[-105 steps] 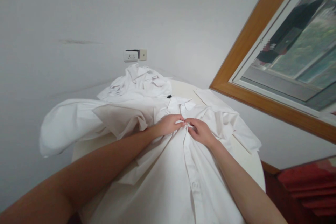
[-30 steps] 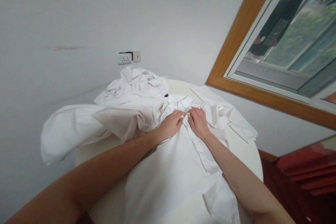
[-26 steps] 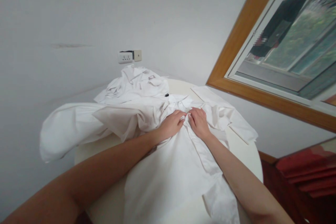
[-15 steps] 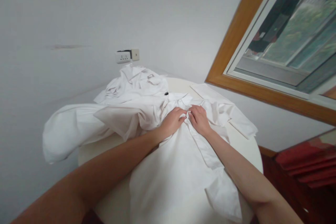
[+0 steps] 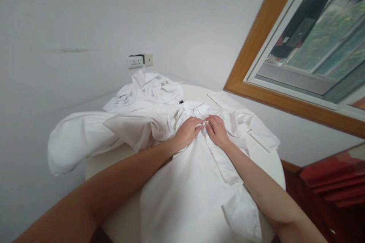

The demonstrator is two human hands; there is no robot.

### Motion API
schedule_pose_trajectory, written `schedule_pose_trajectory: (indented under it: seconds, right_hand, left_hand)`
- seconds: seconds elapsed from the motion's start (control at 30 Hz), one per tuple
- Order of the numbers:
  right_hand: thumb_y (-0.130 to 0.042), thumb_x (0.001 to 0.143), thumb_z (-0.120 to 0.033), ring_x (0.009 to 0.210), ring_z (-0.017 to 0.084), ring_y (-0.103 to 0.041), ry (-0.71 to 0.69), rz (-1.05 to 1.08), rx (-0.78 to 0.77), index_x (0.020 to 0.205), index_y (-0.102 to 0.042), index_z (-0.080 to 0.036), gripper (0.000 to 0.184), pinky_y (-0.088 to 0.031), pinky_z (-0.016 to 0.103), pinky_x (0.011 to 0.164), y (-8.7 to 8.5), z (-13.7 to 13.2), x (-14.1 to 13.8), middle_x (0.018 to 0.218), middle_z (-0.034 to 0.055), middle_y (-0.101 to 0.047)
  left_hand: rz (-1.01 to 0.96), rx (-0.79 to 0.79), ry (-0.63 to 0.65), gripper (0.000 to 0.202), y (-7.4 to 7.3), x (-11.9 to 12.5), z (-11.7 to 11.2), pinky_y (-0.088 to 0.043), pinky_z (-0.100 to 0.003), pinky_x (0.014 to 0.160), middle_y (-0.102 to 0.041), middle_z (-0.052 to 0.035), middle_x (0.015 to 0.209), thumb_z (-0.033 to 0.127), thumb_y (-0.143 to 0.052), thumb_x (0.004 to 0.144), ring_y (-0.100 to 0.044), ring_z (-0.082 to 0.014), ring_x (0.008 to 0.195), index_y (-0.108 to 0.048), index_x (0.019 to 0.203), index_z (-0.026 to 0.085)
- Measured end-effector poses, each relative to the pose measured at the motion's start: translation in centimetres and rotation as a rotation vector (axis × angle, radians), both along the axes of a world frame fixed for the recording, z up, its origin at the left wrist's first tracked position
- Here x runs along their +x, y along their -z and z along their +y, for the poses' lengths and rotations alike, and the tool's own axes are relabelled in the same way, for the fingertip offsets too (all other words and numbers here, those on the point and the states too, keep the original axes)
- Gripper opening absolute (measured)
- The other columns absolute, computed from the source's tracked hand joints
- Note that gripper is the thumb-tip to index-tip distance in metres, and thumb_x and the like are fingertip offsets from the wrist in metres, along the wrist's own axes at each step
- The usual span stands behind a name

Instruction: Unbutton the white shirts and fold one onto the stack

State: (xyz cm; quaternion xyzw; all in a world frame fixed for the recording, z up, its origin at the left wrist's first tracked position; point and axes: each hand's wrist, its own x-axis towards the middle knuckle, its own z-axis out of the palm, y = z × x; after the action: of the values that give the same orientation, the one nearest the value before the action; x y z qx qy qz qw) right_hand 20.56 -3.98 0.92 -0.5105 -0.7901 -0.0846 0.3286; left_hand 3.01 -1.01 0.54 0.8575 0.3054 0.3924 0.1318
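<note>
A white shirt (image 5: 182, 193) lies spread over a round cream table (image 5: 273, 171), its lower part toward me and one sleeve (image 5: 76, 140) hanging past the left edge. My left hand (image 5: 188, 131) pinches the shirt's front placket near the upper middle. Close beside it, fingertips almost meeting, my right hand (image 5: 217, 130) grips the same placket from the other side. Whether a button sits between the fingers is too small to make out. From both hands the placket (image 5: 219, 155) runs down toward the lower right, where a corner of cloth is folded over.
Another crumpled white cloth (image 5: 148, 89) is heaped at the back left of the table. A wall socket (image 5: 135, 62) sits above it. A wood-framed window (image 5: 256, 34) slants across the right side. Red folded fabric (image 5: 336, 174) is at the lower right, above a dark floor.
Both hands stay at the same place on the placket, with barely any finger movement. The view has shifted very slightly.
</note>
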Motion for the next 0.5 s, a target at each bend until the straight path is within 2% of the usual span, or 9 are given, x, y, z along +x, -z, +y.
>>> schedule_pose_trajectory:
  seconds: [0.5]
  right_hand:
    - [-0.040, 0.092, -0.026, 0.109, 0.023, -0.051, -0.013, 0.038, -0.011, 0.100, -0.060, -0.021, 0.023, -0.038, 0.040, 0.096, -0.04, -0.08, -0.01, 0.107, 0.0083, -0.061]
  left_hand:
    - [-0.087, -0.108, -0.002, 0.017, -0.12, 0.07, -0.06, -0.046, -0.035, 0.090, -0.068, -0.0049, 0.097, 0.022, -0.051, 0.087, -0.059, -0.0192, 0.095, -0.063, 0.098, 0.019]
